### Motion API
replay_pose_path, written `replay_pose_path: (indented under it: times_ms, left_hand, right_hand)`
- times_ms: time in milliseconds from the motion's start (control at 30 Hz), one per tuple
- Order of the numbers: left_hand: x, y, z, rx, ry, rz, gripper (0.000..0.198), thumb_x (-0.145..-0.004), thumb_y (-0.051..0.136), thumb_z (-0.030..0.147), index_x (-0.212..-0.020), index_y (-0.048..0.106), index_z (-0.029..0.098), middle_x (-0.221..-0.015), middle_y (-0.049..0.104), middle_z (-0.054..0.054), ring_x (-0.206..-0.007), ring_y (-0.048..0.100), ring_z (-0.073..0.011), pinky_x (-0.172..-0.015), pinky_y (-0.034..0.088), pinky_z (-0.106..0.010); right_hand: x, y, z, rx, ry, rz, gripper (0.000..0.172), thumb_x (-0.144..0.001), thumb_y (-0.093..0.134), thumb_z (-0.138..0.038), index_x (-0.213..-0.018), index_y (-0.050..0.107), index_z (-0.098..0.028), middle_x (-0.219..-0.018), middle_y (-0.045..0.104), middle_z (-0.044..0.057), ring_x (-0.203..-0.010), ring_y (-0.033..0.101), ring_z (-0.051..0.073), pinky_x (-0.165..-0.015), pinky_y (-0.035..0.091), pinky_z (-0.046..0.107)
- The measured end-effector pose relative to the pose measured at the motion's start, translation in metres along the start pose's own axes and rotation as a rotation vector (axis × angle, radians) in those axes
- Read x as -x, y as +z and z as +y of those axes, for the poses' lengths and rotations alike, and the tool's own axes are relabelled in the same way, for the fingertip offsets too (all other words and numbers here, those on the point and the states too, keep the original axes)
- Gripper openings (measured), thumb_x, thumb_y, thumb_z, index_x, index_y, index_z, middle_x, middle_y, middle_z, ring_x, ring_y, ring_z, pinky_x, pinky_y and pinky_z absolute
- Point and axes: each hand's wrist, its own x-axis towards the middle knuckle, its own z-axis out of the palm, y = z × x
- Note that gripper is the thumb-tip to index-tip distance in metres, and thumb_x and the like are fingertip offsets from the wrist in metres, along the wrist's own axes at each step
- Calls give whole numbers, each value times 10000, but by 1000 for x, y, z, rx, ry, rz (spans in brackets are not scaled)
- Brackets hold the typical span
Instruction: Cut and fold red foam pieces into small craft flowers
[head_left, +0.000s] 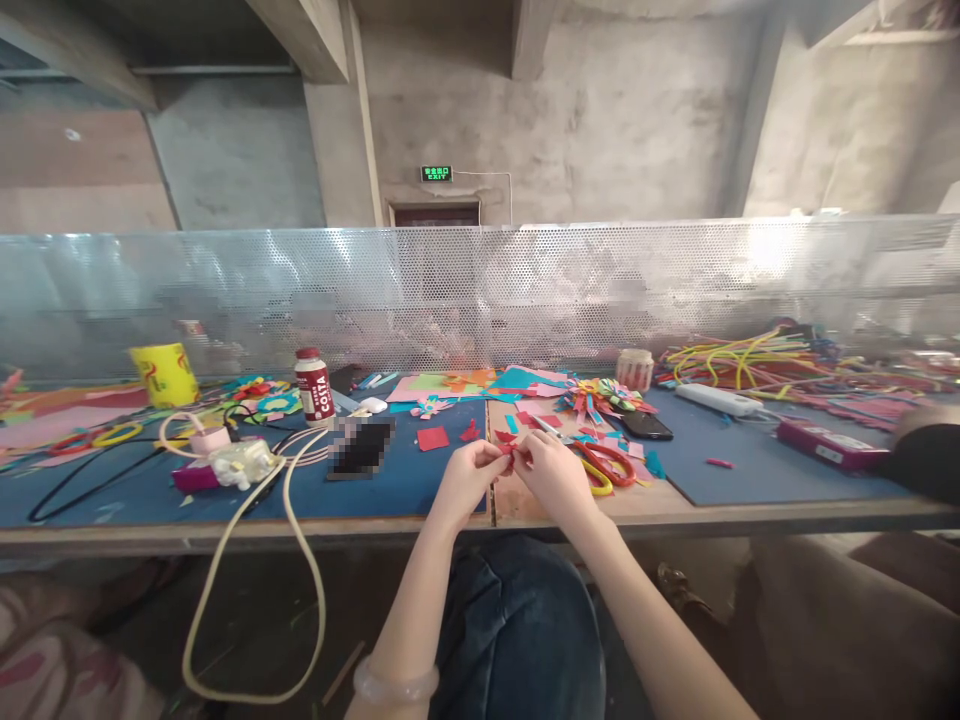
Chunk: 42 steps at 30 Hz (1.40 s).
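Both hands meet over the table's front part, pinching a small piece of red paper (pixel 507 450) between their fingertips. My left hand (pixel 466 482) grips it from the left, and my right hand (pixel 556 474) from the right; the fingers hide most of its shape. Just beyond the left hand lie a flat red paper square (pixel 433 438) and a small folded red paper piece (pixel 470 431). Scissors with red and yellow handles (pixel 609 466) rest close to the right hand, among scattered paper scraps.
A Costa bottle (pixel 313 388), a blurred dark phone (pixel 361 447) and a looped cable (pixel 319 600) hanging over the edge are at left. A black phone (pixel 645 425), a white power strip (pixel 718 400) and pipe cleaners (pixel 739 362) lie right. A perforated metal screen (pixel 480 290) stands behind.
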Motion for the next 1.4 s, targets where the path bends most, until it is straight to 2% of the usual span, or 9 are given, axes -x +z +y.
replay_pose_path:
  times_ms: [133, 300, 633, 800, 900, 1067, 1133, 1300, 1400]
  left_hand:
    - [0, 0, -1, 48, 24, 15, 183, -722, 611, 324, -710, 576, 145, -654, 637, -24, -643, 576, -142, -589, 396, -227]
    - [1, -1, 1, 98, -26, -26, 211, -733, 606, 337, -786, 602, 132, -697, 649, -45, -656, 587, -147, -608, 404, -235]
    - [0, 0, 0, 63, 1, -80, 191, -732, 611, 319, -771, 623, 132, -705, 645, -43, -689, 590, -151, -666, 422, -246]
    - [-1, 0, -5, 48, 15, -41, 196, -706, 634, 320, -755, 619, 131, -719, 652, -54, -702, 599, -172, -686, 446, -275]
    - [-1, -1, -4, 51, 4, -3, 207, -718, 617, 339, -763, 619, 137, -709, 658, -52, -705, 609, -179, -674, 451, -275]
    - [1, 0, -2, 52, -24, 21, 219, -713, 617, 342, -786, 641, 137, -760, 687, -74, -750, 627, -197, -692, 455, -281]
    - [1, 0, -2, 59, -25, 28, 212, -704, 626, 333, -783, 646, 137, -754, 689, -71, -742, 627, -192, -694, 456, -279]
    - [-1, 1, -4, 94, -18, 59, 170, -695, 635, 294, -751, 636, 134, -724, 681, -56, -714, 620, -178, -692, 460, -274]
    - [-2, 1, -5, 113, -13, 82, 158, -695, 632, 279, -751, 634, 132, -729, 680, -58, -709, 618, -178, -693, 463, -281]
  right_hand:
    - [4, 4, -3, -49, 6, 47, 138, -790, 481, -164, -689, 571, -192, -771, 606, 49, -740, 562, 171, -613, 387, 240]
    - [0, -6, 3, -178, -64, -26, 100, -762, 514, -165, -694, 580, -196, -752, 600, 23, -718, 548, 155, -644, 401, 237]
    - [-4, -12, 3, -29, -77, -98, 150, -797, 497, -208, -664, 564, -194, -747, 606, 13, -688, 542, 137, -607, 379, 229]
    - [0, -2, 1, 216, -175, 36, 171, -819, 458, -163, -722, 599, -177, -790, 626, 70, -796, 552, 196, -698, 388, 285]
    - [2, 2, 4, 122, -176, 67, 180, -827, 449, -166, -770, 619, -179, -807, 632, 72, -802, 554, 195, -721, 403, 289]
    - [2, -1, 13, -188, -103, 8, 168, -791, 488, -148, -842, 637, -206, -828, 644, 30, -757, 570, 152, -665, 439, 241]
    - [2, -1, 13, -141, -114, 29, 164, -792, 488, -141, -814, 639, -197, -801, 646, 38, -761, 568, 162, -682, 437, 253]
    - [9, 10, -1, 150, -159, 133, 197, -817, 452, -124, -765, 638, -164, -779, 623, 93, -799, 545, 216, -717, 406, 308]
    - [12, 11, -8, 15, -114, 169, 218, -833, 437, -153, -805, 653, -157, -802, 623, 94, -813, 543, 213, -735, 403, 307]
